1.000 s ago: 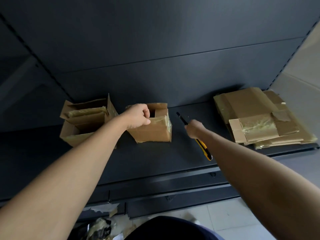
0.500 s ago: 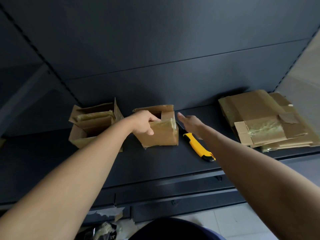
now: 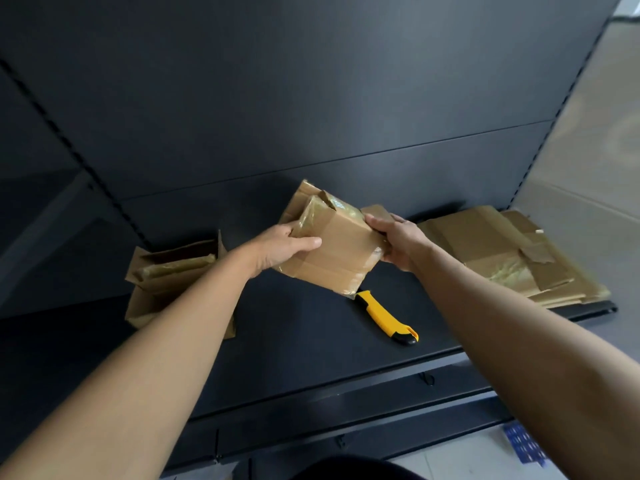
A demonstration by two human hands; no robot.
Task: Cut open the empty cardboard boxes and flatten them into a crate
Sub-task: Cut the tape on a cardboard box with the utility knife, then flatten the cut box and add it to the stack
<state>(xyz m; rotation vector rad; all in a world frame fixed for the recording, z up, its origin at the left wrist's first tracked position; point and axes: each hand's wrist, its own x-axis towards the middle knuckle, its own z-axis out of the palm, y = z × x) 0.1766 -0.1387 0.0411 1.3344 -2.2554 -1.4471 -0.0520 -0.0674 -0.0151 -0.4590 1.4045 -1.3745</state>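
Observation:
A small taped cardboard box (image 3: 337, 252) is lifted above the dark shelf and tipped, its taped face toward me. My left hand (image 3: 282, 249) grips its left side, thumb across the front. My right hand (image 3: 393, 242) holds its right edge. A yellow and black utility knife (image 3: 386, 317) lies on the shelf just below the box, free of both hands. A second open cardboard box (image 3: 173, 275) stands at the left, partly hidden by my left forearm. Flattened cardboard (image 3: 502, 254) is stacked at the right end of the shelf.
The dark shelf (image 3: 311, 341) has a tall dark back panel (image 3: 311, 98) behind it and a front lip below the knife. Pale floor tiles (image 3: 467, 455) show at the bottom right, with a blue patterned item (image 3: 524, 445) on them.
My right hand let go of the knife, which now lies on the shelf. Both hands took the small box, lifted it off the shelf and tipped it toward me.

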